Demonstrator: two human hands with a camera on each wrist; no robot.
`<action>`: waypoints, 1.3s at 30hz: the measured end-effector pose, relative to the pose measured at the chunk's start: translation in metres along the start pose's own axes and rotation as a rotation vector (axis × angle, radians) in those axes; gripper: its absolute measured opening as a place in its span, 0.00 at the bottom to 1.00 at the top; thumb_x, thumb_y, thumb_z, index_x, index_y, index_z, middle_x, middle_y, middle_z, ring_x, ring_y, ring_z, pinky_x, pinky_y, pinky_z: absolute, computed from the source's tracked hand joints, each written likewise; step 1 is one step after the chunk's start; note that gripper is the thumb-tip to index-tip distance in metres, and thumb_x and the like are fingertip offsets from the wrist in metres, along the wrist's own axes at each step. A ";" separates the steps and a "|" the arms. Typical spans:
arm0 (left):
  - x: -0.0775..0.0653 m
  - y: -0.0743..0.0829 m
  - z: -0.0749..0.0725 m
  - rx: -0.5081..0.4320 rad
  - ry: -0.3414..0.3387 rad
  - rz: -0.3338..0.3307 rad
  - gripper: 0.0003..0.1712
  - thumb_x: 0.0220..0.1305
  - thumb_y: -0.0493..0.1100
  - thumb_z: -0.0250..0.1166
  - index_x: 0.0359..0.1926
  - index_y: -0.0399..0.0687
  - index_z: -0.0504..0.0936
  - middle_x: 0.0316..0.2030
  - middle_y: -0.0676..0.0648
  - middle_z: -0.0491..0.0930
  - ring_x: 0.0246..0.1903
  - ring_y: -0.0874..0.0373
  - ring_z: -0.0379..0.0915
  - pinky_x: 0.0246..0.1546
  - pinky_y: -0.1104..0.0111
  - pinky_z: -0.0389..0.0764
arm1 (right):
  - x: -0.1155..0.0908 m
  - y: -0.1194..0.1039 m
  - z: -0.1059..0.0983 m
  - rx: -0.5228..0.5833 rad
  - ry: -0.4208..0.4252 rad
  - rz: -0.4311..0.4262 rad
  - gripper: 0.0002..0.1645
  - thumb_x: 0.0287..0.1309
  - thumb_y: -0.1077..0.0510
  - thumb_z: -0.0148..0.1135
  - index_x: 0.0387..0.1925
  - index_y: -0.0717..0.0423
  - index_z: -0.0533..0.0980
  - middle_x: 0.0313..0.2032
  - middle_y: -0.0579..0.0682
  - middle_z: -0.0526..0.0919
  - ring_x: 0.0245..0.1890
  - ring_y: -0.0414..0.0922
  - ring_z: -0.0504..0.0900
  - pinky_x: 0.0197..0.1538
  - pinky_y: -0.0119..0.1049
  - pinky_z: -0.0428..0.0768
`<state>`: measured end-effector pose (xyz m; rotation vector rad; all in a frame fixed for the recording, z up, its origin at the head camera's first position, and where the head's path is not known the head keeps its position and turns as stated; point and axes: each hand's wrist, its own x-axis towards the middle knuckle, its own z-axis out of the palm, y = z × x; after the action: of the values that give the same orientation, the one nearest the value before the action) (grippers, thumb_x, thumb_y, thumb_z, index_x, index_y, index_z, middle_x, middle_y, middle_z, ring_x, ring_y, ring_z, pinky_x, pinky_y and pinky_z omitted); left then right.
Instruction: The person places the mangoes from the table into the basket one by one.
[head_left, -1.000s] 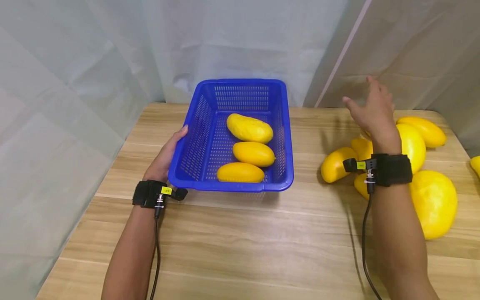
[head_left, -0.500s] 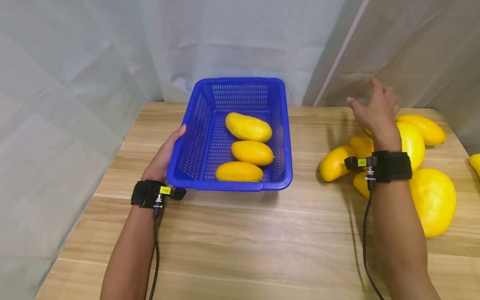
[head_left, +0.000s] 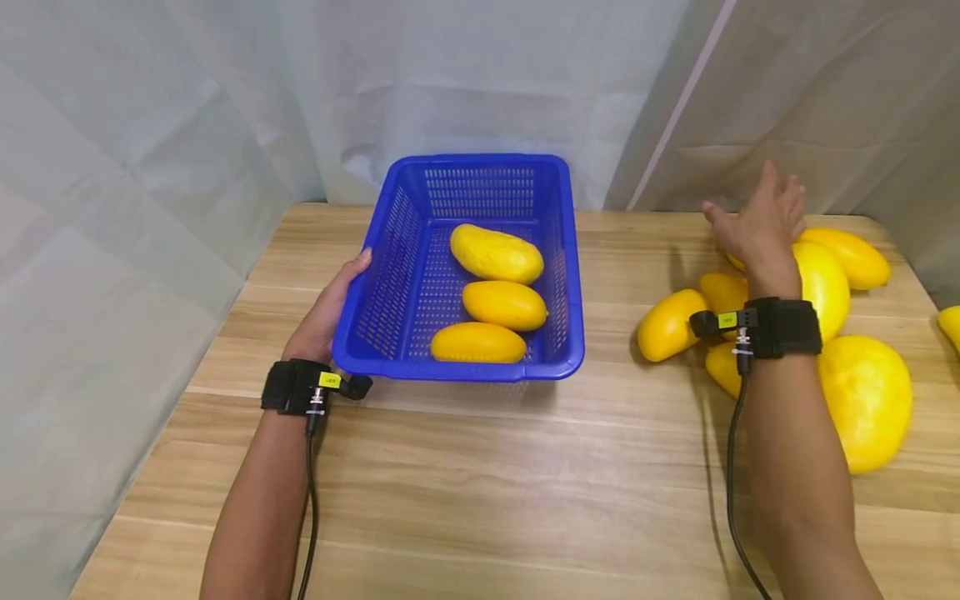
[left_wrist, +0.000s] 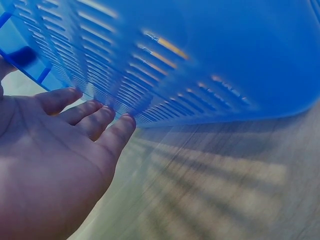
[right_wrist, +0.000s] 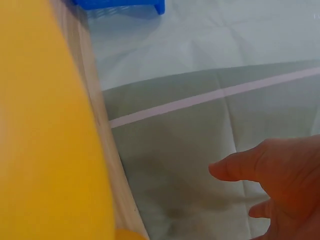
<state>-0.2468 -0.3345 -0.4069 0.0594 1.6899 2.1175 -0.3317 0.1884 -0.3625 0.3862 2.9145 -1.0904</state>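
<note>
A blue slotted plastic basket stands left of the table's middle. Inside it lie a bumpy, elongated yellow fruit and two smoother, mango-like fruits, one in the middle and one at the front. My left hand holds the basket at its left side. The thumb is at the rim and the fingertips touch the slotted wall from outside. Over the back of a yellow fruit pile, my right hand is held with thumb and fingers spread, nothing in it.
Several yellow fruits lie at the right: a mango-like one, a large round one and a long one. Another fruit shows at the right edge. Pale curtain sheeting hangs behind the wooden table.
My right hand has shifted slightly right and down toward the back of the fruit pile. The left hand and the basket have stayed in place.
</note>
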 end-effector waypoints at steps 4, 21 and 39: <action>-0.001 0.001 0.001 -0.017 -0.003 -0.006 0.36 0.77 0.66 0.44 0.80 0.64 0.52 0.72 0.30 0.54 0.58 0.43 0.68 0.51 0.53 0.81 | 0.002 0.005 0.001 0.014 -0.008 0.019 0.58 0.70 0.37 0.51 0.79 0.49 0.24 0.76 0.63 0.16 0.76 0.60 0.18 0.73 0.60 0.26; -0.002 0.002 0.003 -0.061 -0.007 -0.018 0.37 0.77 0.65 0.46 0.80 0.64 0.53 0.72 0.32 0.55 0.57 0.44 0.69 0.51 0.54 0.81 | 0.004 0.022 -0.001 0.010 -0.138 0.059 0.58 0.70 0.34 0.49 0.80 0.55 0.28 0.77 0.70 0.31 0.75 0.70 0.37 0.72 0.68 0.45; 0.000 0.001 0.001 -0.028 -0.013 0.015 0.36 0.78 0.65 0.44 0.80 0.61 0.53 0.67 0.35 0.62 0.54 0.48 0.71 0.47 0.59 0.82 | -0.001 0.024 0.001 0.014 -0.350 0.041 0.59 0.67 0.42 0.61 0.81 0.44 0.31 0.71 0.76 0.43 0.60 0.73 0.56 0.59 0.69 0.62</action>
<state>-0.2469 -0.3337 -0.4063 0.0777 1.6570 2.1461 -0.3249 0.2055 -0.3785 0.2263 2.5825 -1.0516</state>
